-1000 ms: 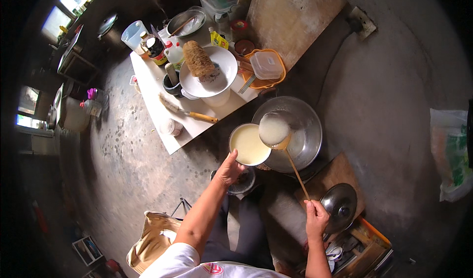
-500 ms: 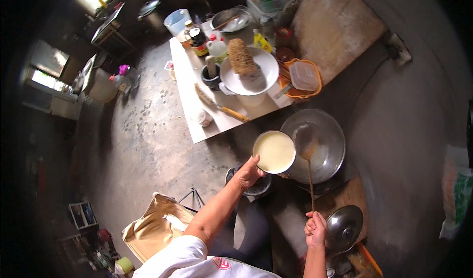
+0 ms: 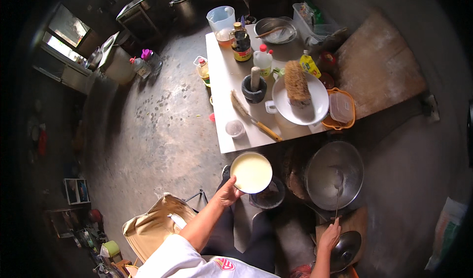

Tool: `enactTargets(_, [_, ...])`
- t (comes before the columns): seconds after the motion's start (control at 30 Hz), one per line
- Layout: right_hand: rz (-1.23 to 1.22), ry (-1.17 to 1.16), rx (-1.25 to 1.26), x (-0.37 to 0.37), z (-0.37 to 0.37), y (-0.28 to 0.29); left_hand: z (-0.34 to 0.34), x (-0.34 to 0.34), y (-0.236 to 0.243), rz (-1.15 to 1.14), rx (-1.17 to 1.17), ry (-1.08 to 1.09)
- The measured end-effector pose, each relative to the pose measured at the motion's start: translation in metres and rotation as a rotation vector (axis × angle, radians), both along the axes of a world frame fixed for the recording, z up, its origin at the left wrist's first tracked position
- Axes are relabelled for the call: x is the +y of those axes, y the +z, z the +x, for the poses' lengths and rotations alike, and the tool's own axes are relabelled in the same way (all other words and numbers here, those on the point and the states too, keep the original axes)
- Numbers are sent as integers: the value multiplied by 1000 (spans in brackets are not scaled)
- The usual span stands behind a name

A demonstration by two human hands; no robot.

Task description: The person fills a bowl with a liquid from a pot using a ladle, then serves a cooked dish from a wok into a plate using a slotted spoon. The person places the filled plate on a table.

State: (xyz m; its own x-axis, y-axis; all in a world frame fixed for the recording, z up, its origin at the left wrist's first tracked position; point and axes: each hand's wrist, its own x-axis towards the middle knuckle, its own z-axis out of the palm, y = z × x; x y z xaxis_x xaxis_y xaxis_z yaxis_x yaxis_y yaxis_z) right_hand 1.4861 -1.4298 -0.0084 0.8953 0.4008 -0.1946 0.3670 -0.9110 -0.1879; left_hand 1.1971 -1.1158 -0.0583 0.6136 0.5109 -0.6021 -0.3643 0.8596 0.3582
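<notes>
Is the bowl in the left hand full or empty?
Full or nearly so: in the bowl that the left hand holds, pale yellow liquid spreads almost to the rim.

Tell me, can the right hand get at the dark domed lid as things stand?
Probably not: the right hand is gripping the ladle. But the dark domed lid lies close beside that hand, apparently unblocked, so freeing the hand would likely suffice.

Left fingers [image 3: 232,181] hold a bowl [image 3: 254,193] of pale liquid [image 3: 252,171], right fingers [image 3: 336,225] a ladle [image 3: 338,199].
</notes>
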Motion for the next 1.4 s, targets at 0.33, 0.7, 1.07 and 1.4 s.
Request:
enactTargets(0.33, [-305,-194,133,54,-58,-24,-117,186,-27,112,178,-80])
enactTargets(0.7, [-473,-252,103,132,-70,12,-123,295,-101,79,157,-119])
enactTargets(1.07, [-524,-384,175,146,-73,2,-99,316,-136,-19,127,-94])
enactTargets(1.4, [-443,-422,163,137,-77,2,-56,310,-103,36,161,-214])
